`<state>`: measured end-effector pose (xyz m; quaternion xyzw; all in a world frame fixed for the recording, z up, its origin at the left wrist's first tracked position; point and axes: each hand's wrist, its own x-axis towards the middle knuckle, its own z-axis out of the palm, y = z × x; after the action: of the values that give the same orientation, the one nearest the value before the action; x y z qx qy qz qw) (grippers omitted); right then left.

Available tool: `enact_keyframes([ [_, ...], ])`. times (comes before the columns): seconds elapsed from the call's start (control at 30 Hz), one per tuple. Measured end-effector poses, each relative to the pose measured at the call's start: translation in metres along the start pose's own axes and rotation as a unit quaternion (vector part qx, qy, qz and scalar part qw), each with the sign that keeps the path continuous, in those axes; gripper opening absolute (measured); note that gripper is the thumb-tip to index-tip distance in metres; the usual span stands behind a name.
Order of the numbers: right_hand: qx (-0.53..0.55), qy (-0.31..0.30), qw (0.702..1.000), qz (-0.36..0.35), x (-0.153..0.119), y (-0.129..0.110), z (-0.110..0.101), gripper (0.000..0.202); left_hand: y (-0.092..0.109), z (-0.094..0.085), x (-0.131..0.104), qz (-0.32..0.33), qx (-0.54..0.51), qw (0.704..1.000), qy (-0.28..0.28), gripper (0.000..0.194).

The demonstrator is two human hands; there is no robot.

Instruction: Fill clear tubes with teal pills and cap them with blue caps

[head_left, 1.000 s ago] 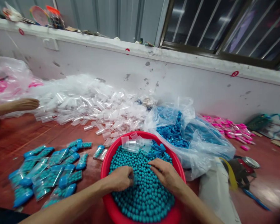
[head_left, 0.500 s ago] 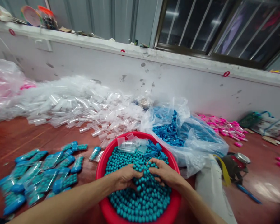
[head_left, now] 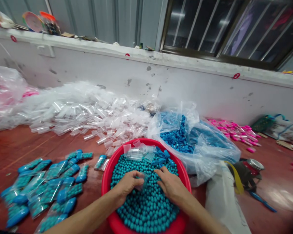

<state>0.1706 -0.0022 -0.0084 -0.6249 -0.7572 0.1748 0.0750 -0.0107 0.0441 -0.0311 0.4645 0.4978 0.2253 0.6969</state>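
Beads (head_left: 148,211), round and teal, no longer bunch between left hand (head_left: 130,183) and right hand (head_left: 173,185): remotely, I now see them apart within the round red plastic tub (head_left: 106,182), the left pinching a clear plastic sleeve (head_left: 144,179), the right loosely open, so sleeve-handling seems under way.

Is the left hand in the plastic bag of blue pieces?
No, the left hand holds a clear piece over the teal beads in the red basin.

Round teal beads (head_left: 146,213), smooth and loose, spread through most of the red basin (head_left: 109,172). Clear plastic sleeve (head_left: 145,180), partly hidden, at the basin's middle; contents unclear from where I stand.
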Motion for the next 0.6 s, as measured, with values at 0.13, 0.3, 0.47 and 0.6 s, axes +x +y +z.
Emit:
enact_keyframes([
  [0.13,-0.019,-0.060,0.998,0.009,0.000,-0.002,0.003,0.047,0.001,0.003,0.007,0.040,0.067,0.996,0.049,0.018],
  [0.3,0.340,-0.035,0.940,0.024,0.017,-0.003,0.008,0.039,0.007,0.013,0.003,0.043,-0.025,0.999,0.001,0.025],
  [0.47,0.453,-0.049,0.890,0.026,0.030,-0.010,0.007,0.026,0.013,0.009,-0.006,0.134,0.135,0.982,0.005,0.035],
  [0.6,0.340,-0.114,0.933,-0.029,0.031,-0.019,0.002,0.021,0.019,-0.001,-0.015,0.190,0.447,0.874,0.037,0.016],
])
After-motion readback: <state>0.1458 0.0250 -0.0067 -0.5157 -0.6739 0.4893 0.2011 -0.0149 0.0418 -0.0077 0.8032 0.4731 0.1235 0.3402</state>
